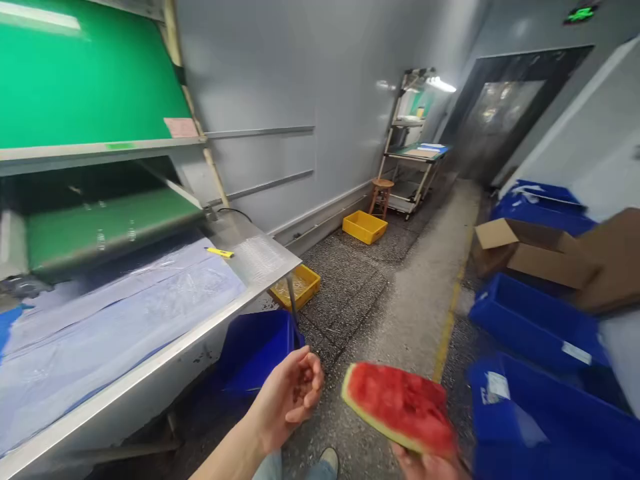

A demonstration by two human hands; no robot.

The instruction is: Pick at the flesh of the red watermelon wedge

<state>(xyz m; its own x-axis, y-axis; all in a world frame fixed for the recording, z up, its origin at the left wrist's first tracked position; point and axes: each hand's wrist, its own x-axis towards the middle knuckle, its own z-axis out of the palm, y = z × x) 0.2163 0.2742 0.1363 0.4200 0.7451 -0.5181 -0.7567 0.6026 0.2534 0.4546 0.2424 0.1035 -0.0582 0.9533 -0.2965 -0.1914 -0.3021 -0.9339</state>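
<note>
The right hand (425, 463), mostly cut off by the near edge, holds a watermelon slice (400, 407) from below. The left hand (290, 397) is half curled, perhaps cupping seeds, near the blue bin (255, 347) under the worktop (150, 360).

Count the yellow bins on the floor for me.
2: one yellow bin sits under the steel table's corner; another yellow bin lies farther along the wall beside the wooden stool. Others may be hidden.
</note>
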